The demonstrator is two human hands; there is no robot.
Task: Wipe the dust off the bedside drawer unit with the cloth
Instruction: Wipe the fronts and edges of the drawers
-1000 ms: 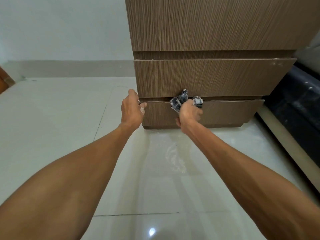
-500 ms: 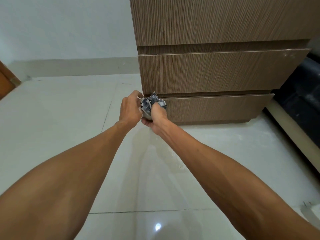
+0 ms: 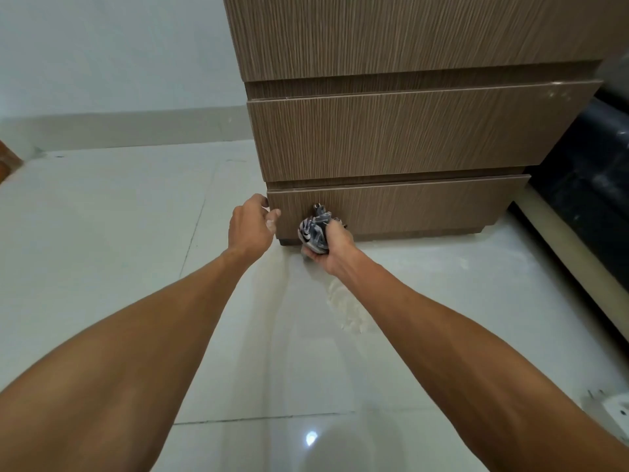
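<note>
The brown wood-grain bedside drawer unit (image 3: 391, 137) stands on the floor ahead of me, with its drawers stacked one above another. My right hand (image 3: 332, 248) is closed around a bunched grey and white cloth (image 3: 315, 231) and presses it against the face of the bottom drawer (image 3: 425, 207), near its left end and low down. My left hand (image 3: 250, 226) rests on the left edge of that bottom drawer, with the fingers around the corner and the thumb on the front.
The glossy pale tiled floor (image 3: 119, 233) spreads out to the left and towards me. A patch of white dust (image 3: 347, 308) lies on the tiles under my right forearm. A dark bed base (image 3: 592, 185) stands to the right of the unit, and a white wall behind.
My right hand has carried the cloth down from the top edge of the bottom drawer to the lower part of its face. My left hand has stayed at the left corner.
</note>
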